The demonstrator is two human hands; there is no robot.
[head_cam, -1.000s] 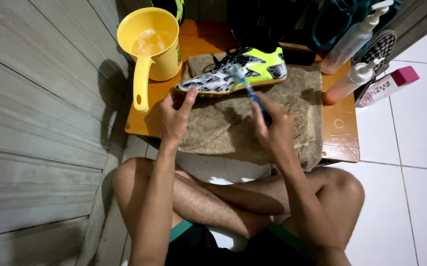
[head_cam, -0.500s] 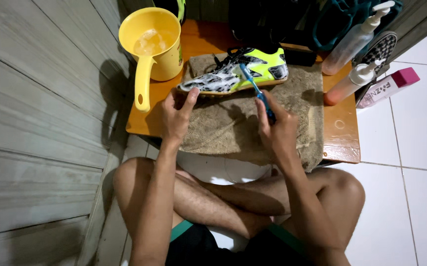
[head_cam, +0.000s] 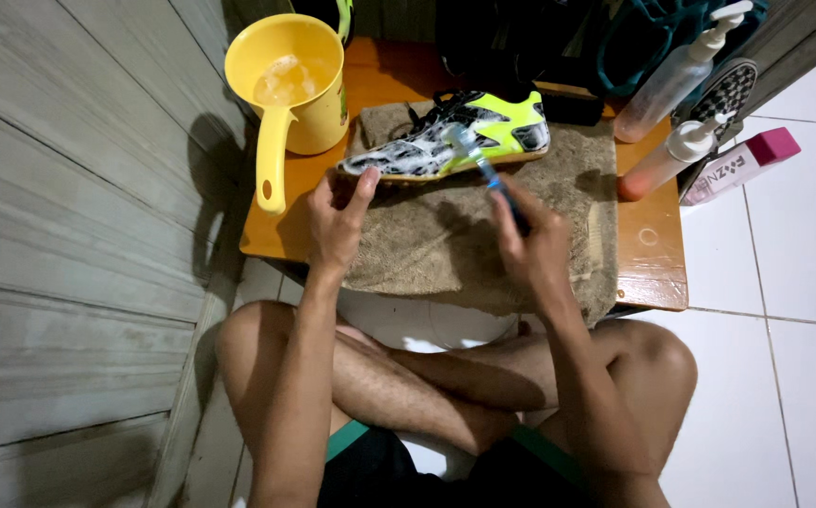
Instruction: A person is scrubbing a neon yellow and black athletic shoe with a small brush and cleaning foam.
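Observation:
A neon-yellow, black and white sports shoe (head_cam: 446, 141) lies on its side on a brown towel (head_cam: 455, 240), its upper covered in white foam. My left hand (head_cam: 337, 216) steadies the shoe at its toe end with the fingertips. My right hand (head_cam: 530, 245) grips a blue-handled toothbrush (head_cam: 488, 174), whose bristle head rests on the foamy middle of the shoe. Both sit on a low orange wooden table (head_cam: 657, 254) in front of my crossed legs.
A yellow water dipper (head_cam: 290, 89) with soapy water stands at the table's back left. Two pump bottles (head_cam: 676, 71) and a pink-capped box (head_cam: 737, 165) stand at the right. A dark bag sits behind. A grey plank wall runs along the left; white floor tiles lie right.
The toothbrush head has shifted along the shoe's foamy side, a short scrubbing stroke. My left hand stays at the toe end.

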